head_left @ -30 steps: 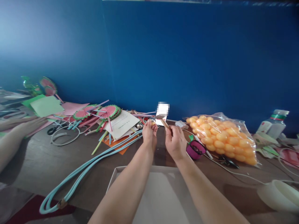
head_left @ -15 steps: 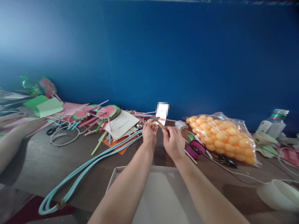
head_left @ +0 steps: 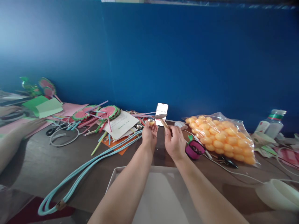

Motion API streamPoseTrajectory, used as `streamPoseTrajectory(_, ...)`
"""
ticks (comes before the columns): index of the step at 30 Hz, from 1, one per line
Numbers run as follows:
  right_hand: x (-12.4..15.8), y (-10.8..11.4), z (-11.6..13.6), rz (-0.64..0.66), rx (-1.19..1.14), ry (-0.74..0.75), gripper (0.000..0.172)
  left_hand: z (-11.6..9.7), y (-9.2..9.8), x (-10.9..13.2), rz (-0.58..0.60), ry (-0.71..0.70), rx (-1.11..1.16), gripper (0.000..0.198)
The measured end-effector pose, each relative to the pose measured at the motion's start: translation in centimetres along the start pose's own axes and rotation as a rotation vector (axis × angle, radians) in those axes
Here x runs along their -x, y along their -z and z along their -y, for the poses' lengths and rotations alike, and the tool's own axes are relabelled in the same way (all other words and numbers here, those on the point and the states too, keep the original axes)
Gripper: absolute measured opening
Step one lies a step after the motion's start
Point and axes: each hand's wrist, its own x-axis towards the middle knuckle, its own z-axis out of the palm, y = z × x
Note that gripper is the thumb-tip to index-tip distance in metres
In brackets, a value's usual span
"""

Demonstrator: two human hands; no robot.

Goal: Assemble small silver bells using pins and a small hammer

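My left hand (head_left: 149, 133) is raised over the back of the table, its fingers curled round a small shiny yellowish object (head_left: 151, 123) too small to name. Beside it on the right, my right hand (head_left: 174, 140) grips the wooden handle of a small tool (head_left: 161, 117) with a flat, pointed, dark blade. The blade hangs just above and to the right of the small object, in front of a lit phone (head_left: 162, 109) leaning against the blue wall.
Pale box (head_left: 163, 193) under my forearms; blue tubing (head_left: 81, 169), paper fans (head_left: 108, 112) and papers (head_left: 122, 123) on the left. At right, a bag of orange balls (head_left: 220, 137), purple container (head_left: 195, 150), bottle (head_left: 271, 124), white bowl (head_left: 277, 194). Another person's hands (head_left: 21, 127) at far left.
The tool has tilted to a flatter angle and shifted slightly right with my right hand. My left fingers have loosened, showing more of the small object. The phone screen is now clearer.
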Motion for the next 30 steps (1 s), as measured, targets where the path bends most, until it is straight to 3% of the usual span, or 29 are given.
streamPoseTrajectory(10, 0.15, -0.14, -0.09, 0.102, 0.014, 0.015, 0.019, 0.01, 0.06, 0.04, 0.006, -0.008, 0.017, 0.026)
streamPoseTrajectory(30, 0.17, -0.07, -0.04, 0.073, 0.003, 0.019, 0.018, 0.13, 0.11, -0.31, -0.002, -0.075, -0.043, 0.023)
